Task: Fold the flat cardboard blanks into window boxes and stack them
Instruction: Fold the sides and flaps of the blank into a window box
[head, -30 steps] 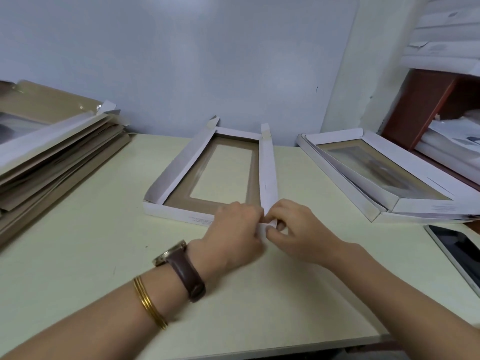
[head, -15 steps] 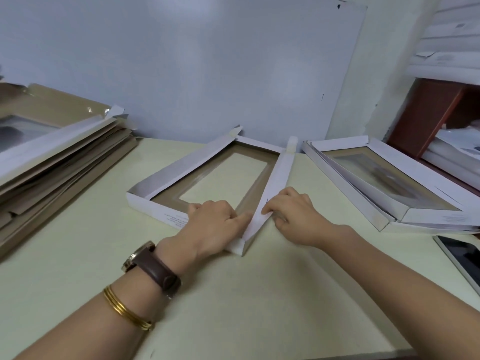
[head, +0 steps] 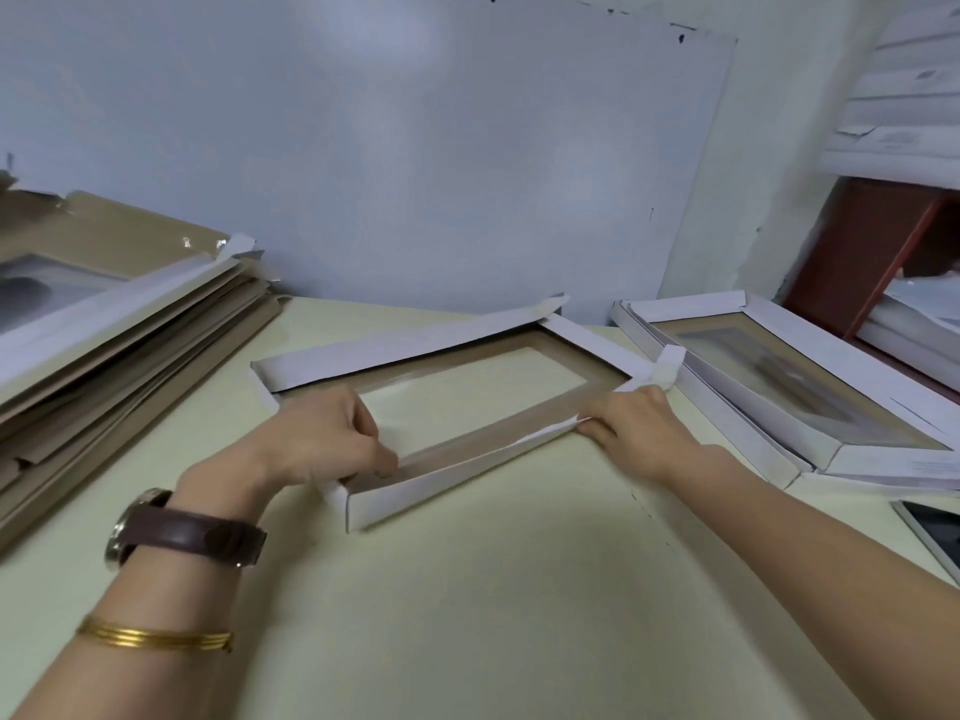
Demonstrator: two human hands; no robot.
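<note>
Head view: half-folded box [head: 467, 402] lies mid-table, skewed, window face down, inside up. Its long near wall [head: 457, 472] stands upright. The far long wall leans outward and is not yet locked, and the short end flaps are partly raised.

Left hand [head: 322, 439]: fingers curled tight, tips pinching the near-left corner where the end tab meets the near wall. Prob. holding the tab in while the wall gets folded over it.

Right hand [head: 634, 423]: fingers bent down over the other end of the same wall, thumb under the flap edge, pinching it. With one hand at each end, the wall stays straight along its crease instead of bowing.

Material: thin board, white coated outside, raw brown inside, sharp pre-scored creases. The window is a clear glossy film, w/ the table [head: 467, 615] showing through it. Likely springy, so walls may pop open if let go early.

Outward:
- Pile of flat blanks [head: 130, 324] at L, brown faces up, edges ragged, well apart from the box.
- Finished boxes [head: 779, 387] stacked at R. The box's far-R tab is just beside them; can't tell if they touch.
- Table is pale yellow-green, smooth and matte.
- Pale board [head: 415, 148] leans on the wall behind.
- Brown-strap watch [head: 182, 532] and gold bangles [head: 156, 639] on the L arm.
- Dark-screened device [head: 935, 532] at the R edge.
</note>
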